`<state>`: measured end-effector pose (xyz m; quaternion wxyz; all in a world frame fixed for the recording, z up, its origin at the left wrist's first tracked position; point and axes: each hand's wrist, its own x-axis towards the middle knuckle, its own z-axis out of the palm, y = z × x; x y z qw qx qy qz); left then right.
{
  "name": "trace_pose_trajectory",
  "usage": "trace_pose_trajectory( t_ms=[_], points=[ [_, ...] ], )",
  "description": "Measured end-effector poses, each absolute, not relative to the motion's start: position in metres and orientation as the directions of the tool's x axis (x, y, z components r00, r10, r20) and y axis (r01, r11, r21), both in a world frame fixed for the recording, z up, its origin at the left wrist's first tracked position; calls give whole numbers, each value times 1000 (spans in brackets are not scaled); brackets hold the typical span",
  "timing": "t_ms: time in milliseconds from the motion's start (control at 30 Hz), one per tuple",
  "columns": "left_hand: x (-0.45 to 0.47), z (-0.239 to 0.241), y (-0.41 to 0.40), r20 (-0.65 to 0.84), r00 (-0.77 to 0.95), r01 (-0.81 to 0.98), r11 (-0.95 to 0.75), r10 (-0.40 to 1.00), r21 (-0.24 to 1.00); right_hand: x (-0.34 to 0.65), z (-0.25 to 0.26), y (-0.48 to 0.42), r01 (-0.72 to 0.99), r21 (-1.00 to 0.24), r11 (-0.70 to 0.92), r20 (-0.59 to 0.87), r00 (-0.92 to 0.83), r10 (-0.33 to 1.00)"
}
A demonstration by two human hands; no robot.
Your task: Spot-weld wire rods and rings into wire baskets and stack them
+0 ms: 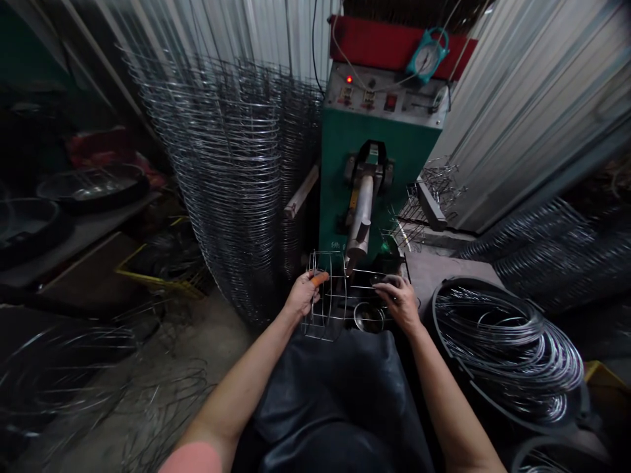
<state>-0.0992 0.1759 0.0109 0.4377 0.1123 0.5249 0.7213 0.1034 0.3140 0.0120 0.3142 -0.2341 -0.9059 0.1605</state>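
A small wire basket frame [329, 295] made of thin steel rods sits in front of a green welding machine [374, 164], just under its metal electrode arm [359, 220]. My left hand [303, 294], with an orange cover on the thumb, is closed round the frame's left side. My right hand [401, 299] grips the frame's right-hand rods with curled fingers. A small shiny metal bowl [369, 317] lies just below the frame between my hands. A black apron [340, 401] covers my lap.
Tall stacks of finished wire frames [236, 177] stand at the left of the machine. Coils of wire rings [513, 348] lie at the right, more wire pieces [428, 197] beside the machine. Dark pans [93, 184] rest on a bench at the left. Corrugated metal walls surround.
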Motion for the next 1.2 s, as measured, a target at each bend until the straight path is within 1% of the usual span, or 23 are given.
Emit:
trace_pose_trajectory(
  t_ms=[67, 133, 300, 367, 467, 533, 833, 1067, 1200],
  points=[
    [-97, 12, 175, -301, -592, -520, -69, 748, 851, 99, 3, 312, 330, -403, 854, 559, -650, 515],
    [-95, 13, 174, -301, -592, -526, -75, 747, 847, 96, -1, 311, 315, -392, 864, 594, -631, 499],
    [-96, 16, 173, -301, -591, -528, -77, 748, 846, 92, -3, 312, 306, -426, 851, 653, -547, 524],
    [-96, 15, 174, -299, -594, -525, -78, 747, 848, 91, -3, 313, 293, -418, 860, 666, -546, 509],
    [-96, 12, 176, -295, -593, -524, -81, 749, 848, 88, -4, 314, 259, -388, 885, 649, -605, 462],
    [-95, 11, 177, -299, -591, -530, -82, 749, 844, 86, -4, 315, 242, -389, 889, 635, -628, 449],
    [-99, 9, 181, -284, -581, -543, -104, 762, 833, 86, -4, 322, 212, -417, 884, 627, -637, 449],
    [-103, 4, 190, -292, -576, -564, -112, 763, 818, 82, -4, 331, 222, -398, 890, 629, -640, 441],
    [-106, 4, 194, -306, -570, -571, -100, 763, 814, 79, -3, 335, 235, -403, 884, 607, -654, 451]
  ],
)
